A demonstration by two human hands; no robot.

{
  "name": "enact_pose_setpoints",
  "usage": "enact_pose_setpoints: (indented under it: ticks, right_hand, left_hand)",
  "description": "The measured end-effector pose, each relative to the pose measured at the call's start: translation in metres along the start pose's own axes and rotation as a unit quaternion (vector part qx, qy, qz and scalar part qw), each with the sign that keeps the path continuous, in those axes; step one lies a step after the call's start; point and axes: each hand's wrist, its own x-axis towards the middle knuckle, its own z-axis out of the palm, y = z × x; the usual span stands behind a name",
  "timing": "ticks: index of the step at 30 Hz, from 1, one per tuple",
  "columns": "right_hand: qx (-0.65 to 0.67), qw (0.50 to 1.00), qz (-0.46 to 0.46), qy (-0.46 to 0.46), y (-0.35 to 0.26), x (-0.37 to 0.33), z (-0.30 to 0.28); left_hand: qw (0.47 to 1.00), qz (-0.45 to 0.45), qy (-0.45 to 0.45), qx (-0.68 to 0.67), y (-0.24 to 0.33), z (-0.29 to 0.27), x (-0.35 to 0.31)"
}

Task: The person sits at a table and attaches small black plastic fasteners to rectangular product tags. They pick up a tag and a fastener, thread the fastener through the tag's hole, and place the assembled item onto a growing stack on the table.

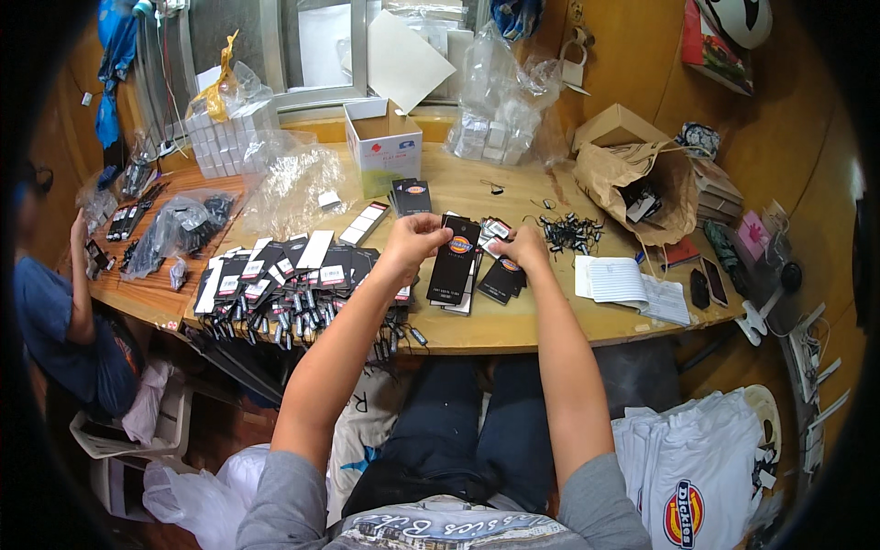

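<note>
My left hand (415,242) pinches the upper part of a long black hang tag (451,275) with an orange and blue logo, held over other tags near the table's front. Just right of it, my right hand (524,247) has its fingers pressed together; what they hold, if anything, is too small to make out. Below that hand lie smaller black tags (500,282). Left of my left forearm spreads a heap of black and white hang tags (312,266), their black strings hanging over the edge. A stack of black tags (411,197) stands behind my left hand.
Black strings (570,234) lie right of my hands, near an open notebook (616,279), a phone (713,280) and a brown paper bag (610,179). A white carton (383,151) and plastic bags (302,183) stand behind. Another person (69,302) sits at the left.
</note>
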Motion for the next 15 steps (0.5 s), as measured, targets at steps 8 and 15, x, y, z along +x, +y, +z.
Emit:
enact_pose_setpoints:
  ticks: [8,15]
  right_hand:
    - [0.459,0.884,-0.067,-0.064,0.012,0.019,0.002]
    - [0.482,0.865,-0.140,0.001,-0.027,-0.056,-0.035]
  left_hand:
    - [0.995,0.087,0.053,0.023,-0.005,0.005,-0.010]
    - [0.961,0.193,0.142,0.135,-0.009,0.030,-0.021]
